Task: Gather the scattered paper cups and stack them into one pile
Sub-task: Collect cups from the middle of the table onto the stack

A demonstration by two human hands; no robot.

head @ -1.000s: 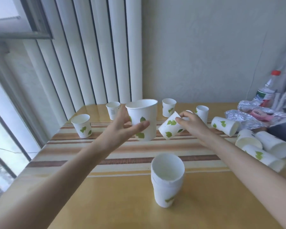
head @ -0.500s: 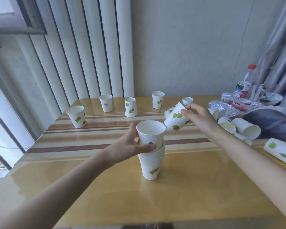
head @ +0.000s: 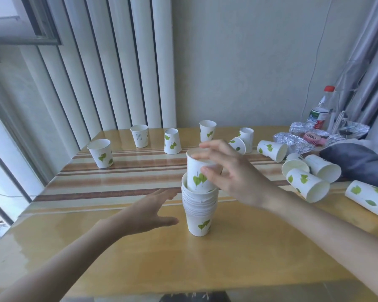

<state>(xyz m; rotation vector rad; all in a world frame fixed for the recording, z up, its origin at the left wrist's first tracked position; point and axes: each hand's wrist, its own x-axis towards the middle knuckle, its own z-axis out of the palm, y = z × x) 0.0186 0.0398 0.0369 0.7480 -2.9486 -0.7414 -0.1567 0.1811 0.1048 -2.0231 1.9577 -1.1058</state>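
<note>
A stack of white paper cups (head: 199, 212) with green leaf prints stands at the middle of the table. My right hand (head: 234, 173) holds one more cup (head: 198, 173) by its rim, half sunk into the top of the stack. My left hand (head: 150, 211) hovers just left of the stack, fingers apart, holding nothing. Upright cups stand along the far edge: one at the left (head: 100, 153), one with text (head: 139, 135), one upside down (head: 172, 141), another behind (head: 207, 130). Several cups lie on their sides at the right (head: 307, 185).
Crumpled foil (head: 292, 139), a pink fan (head: 313, 137) and a red-capped bottle (head: 320, 112) sit at the far right corner. A dark grey cloth (head: 358, 162) lies at the right edge. The yellow table (head: 227, 258) has a striped band across it; a window is on the left.
My left hand set its cup on the stack and let go, drawing back to the left. My right hand carried its cup over and is lowering it into the stack.
</note>
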